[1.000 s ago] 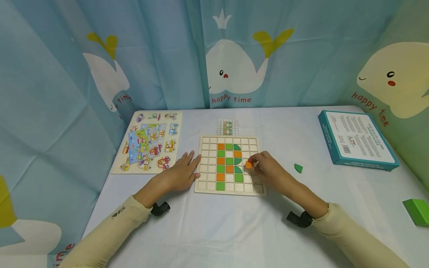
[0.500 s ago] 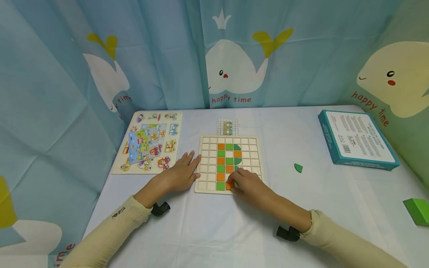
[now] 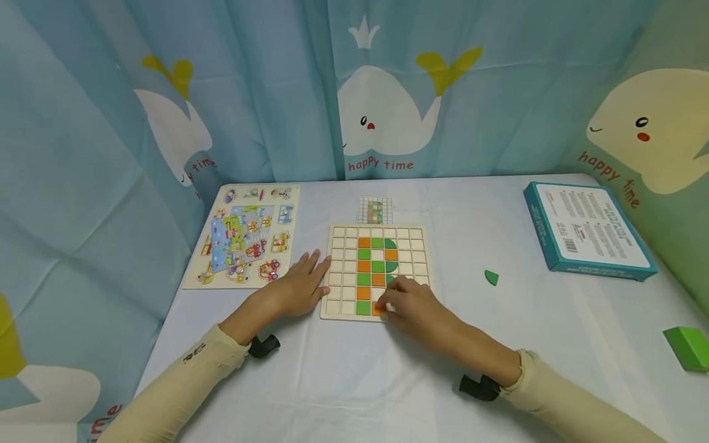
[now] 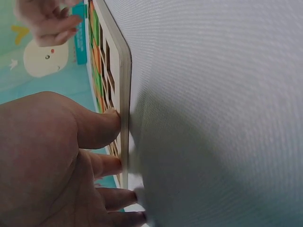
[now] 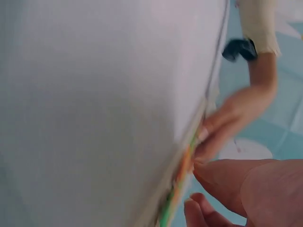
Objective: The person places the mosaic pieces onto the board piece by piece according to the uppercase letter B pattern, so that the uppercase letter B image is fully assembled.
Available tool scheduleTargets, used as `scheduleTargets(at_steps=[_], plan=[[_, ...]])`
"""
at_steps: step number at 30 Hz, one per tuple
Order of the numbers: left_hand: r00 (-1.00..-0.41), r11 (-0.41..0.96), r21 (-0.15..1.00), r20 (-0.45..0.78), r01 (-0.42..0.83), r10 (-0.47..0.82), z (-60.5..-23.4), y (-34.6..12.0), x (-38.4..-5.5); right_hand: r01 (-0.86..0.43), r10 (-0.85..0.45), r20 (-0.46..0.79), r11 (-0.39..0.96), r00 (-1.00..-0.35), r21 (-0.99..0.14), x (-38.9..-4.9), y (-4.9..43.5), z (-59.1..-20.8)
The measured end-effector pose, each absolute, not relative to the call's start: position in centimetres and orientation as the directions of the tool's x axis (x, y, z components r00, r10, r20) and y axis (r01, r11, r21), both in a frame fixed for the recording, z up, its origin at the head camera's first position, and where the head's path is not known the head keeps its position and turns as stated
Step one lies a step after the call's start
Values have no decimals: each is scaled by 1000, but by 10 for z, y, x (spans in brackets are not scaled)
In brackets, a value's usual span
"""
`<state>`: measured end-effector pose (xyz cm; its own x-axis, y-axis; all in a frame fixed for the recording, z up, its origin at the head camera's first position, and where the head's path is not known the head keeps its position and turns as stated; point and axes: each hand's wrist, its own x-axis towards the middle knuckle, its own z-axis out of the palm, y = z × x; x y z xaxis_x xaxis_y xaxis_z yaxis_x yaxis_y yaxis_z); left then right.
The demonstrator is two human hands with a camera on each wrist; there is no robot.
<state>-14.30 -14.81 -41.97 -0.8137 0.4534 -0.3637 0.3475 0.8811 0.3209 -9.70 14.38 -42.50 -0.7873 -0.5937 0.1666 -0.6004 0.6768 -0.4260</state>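
Note:
A wooden grid board [image 3: 335, 237] lies flat in the middle of the table, with orange and green pieces set in several cells. My left hand [image 3: 299, 286] rests at the board's left edge, fingers spread; the left wrist view shows thumb and fingers against its rim [image 4: 125, 94]. My right hand [image 3: 412, 307] is over the lower part of the board, its fingertips pinching an orange square tile [image 3: 377, 309] at a bottom-row cell, right of a green square [image 3: 362, 307]. The hand hides the cells at lower right. A green quarter-round piece [image 3: 491, 277] lies right of the board.
A small printed pattern card [image 3: 375, 210] lies behind the board. At left is a picture puzzle board [image 3: 194, 271] with cards [image 3: 244, 237] on it. A teal box [image 3: 598, 231] stands at back right, and a green block [image 3: 687, 348] near the right edge.
My right hand has moved left and down with the orange square tile, from the board's right side to the bottom row. In the last half second it barely moves. My left hand stays put.

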Motion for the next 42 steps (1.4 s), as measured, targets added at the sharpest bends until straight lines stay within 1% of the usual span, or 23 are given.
scheduleTargets(at_steps=[4, 8, 10, 16, 19, 21, 24, 28, 29, 31, 36, 42], plan=[[-814, 880, 325, -360, 347, 455, -420, -149, -142, -517, -530, 99, 741, -842, -428, -108, 164, -409], [-816, 877, 330, -354, 349, 457, -420, -151, -141, -413, -432, 38, 830, -901, -375, -123, 197, -395], [-817, 877, 329, -352, 350, 458, -420, -152, -141, -367, -390, 3, 862, -921, -350, -129, 217, -390], [-816, 874, 332, -346, 355, 463, -421, -152, -142, -267, -308, -124, 926, -943, -267, -142, 270, -390], [-815, 874, 334, -350, 352, 462, -423, -152, -142, -244, -294, -171, 934, -940, -261, -145, 284, -397], [-815, 874, 336, -350, 351, 462, -423, -152, -142, -240, -297, -186, 930, -937, -278, -147, 288, -402], [-814, 875, 331, -352, 352, 461, -424, -152, -142, -291, -348, -134, 900, -928, -324, -149, 287, -411], [-815, 876, 326, -352, 355, 461, -424, -152, -143, -400, -449, -32, 823, -893, -404, -149, 277, -418], [-815, 876, 326, -352, 355, 461, -424, -152, -142, -407, -459, -22, 808, -888, -426, -149, 274, -419], [-815, 876, 325, -352, 356, 461, -424, -152, -142, -398, -452, -11, 797, -892, -454, -148, 270, -419], [-813, 874, 328, -351, 358, 465, -424, -152, -143, -284, -342, -46, 842, -939, -460, -145, 265, -420], [-809, 873, 324, -354, 365, 470, -423, -151, -143, -284, -330, -24, 845, -944, -453, -144, 264, -424]])
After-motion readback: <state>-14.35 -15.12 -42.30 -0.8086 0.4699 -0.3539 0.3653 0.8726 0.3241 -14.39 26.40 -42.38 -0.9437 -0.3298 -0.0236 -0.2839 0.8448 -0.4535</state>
